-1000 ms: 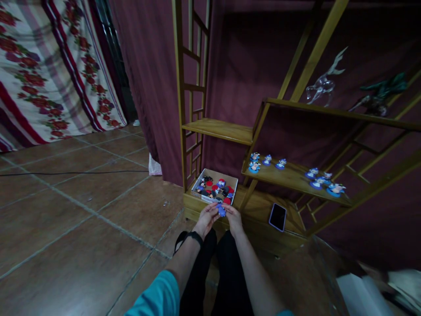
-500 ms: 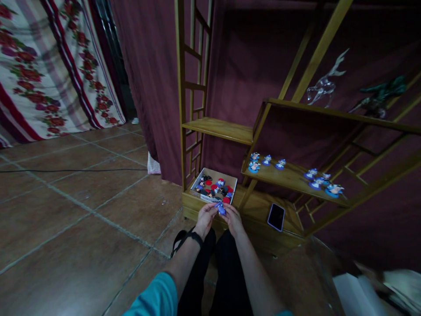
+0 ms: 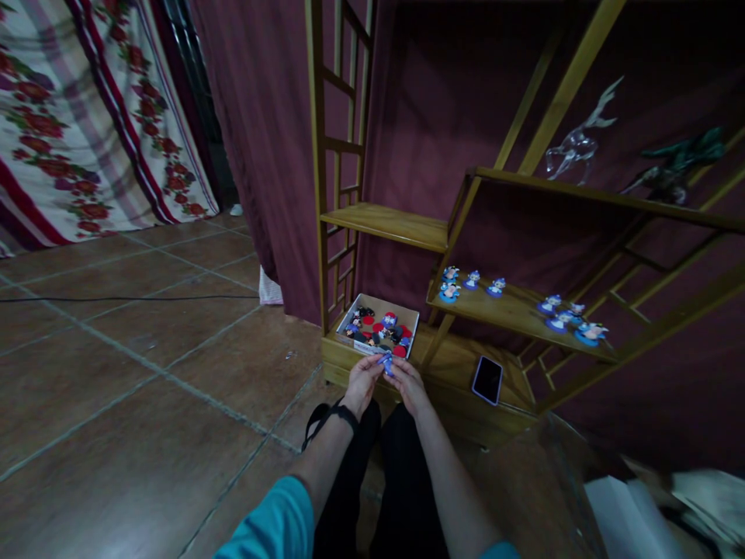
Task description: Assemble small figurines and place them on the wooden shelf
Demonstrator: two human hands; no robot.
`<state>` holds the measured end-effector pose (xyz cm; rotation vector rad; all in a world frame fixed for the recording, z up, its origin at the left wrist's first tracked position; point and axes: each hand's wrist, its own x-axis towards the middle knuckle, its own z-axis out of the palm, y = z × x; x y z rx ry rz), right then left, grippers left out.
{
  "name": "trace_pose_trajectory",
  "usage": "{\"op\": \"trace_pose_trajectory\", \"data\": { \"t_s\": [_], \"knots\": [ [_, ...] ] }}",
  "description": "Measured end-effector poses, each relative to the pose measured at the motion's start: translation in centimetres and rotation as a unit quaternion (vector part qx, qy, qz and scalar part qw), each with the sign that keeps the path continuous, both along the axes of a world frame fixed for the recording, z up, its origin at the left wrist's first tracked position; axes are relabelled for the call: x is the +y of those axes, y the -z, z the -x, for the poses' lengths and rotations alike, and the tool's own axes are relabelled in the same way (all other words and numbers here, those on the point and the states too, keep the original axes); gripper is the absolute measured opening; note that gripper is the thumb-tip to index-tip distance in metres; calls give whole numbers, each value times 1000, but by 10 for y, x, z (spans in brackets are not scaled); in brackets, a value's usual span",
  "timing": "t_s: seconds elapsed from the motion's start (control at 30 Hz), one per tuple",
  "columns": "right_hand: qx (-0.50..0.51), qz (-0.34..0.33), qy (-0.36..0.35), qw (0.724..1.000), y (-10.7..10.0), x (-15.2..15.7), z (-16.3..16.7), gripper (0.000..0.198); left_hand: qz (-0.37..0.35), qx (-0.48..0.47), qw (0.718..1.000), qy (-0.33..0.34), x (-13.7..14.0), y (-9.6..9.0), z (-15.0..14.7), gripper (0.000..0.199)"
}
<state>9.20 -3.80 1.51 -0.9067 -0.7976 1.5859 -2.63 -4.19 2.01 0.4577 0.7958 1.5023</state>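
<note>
Clear gap above the box (image 3: pixel 407 316), wooden shelf (image 3: pixel 387 223) as its ceiling.

No text can be read, even on the box (image 3: pixel 359 346).

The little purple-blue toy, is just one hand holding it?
No, fingers of both the left hand and the right hand hold the little purple-blue toy between them.
</note>
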Motion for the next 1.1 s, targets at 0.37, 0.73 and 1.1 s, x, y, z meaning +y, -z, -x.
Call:
{"op": "trace_pose_trajectory", "data": {
  "t_s": [0.37, 0.73, 1.1],
  "knots": [
    [-18, 13, 10, 1000, 3, 1, 0, 37, 41, -6, 999, -11, 4, 3, 2, 28],
    [-68, -26, 12, 997, 7, 5, -5, 38, 113, -16, 993, -24, 12, 8, 3, 15],
    [-93, -47, 51, 993, 1, 9, -1, 33, 149, 24, 988, 17, 14, 6, -2, 9]
  ]
}}
